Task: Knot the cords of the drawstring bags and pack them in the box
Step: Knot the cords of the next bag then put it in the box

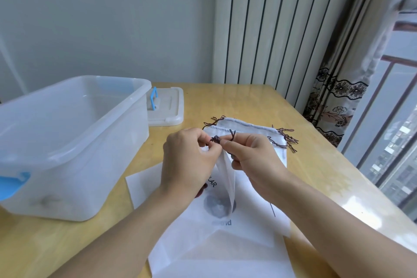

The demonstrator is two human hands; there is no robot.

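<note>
A white drawstring bag (pixel 228 178) is lifted at its gathered top above the table. Its dark brown cord (pixel 216 139) is bunched between my two hands. My left hand (pixel 188 160) pinches the cord from the left. My right hand (pixel 255 160) pinches a cord end that sticks up at its fingertips. Under the hands lies a pile of flat white bags (pixel 225 244) with grey print. More white bags (pixel 250 127) with loose brown cords lie behind. The clear plastic box (pixel 74 142) with blue latches stands open on the left.
The box lid (pixel 168 106) with a blue handle lies flat behind the box. The wooden table (pixel 320 178) runs to an edge on the right, beside a patterned curtain (pixel 334 106) and a window. A white radiator (pixel 277 29) stands behind the table.
</note>
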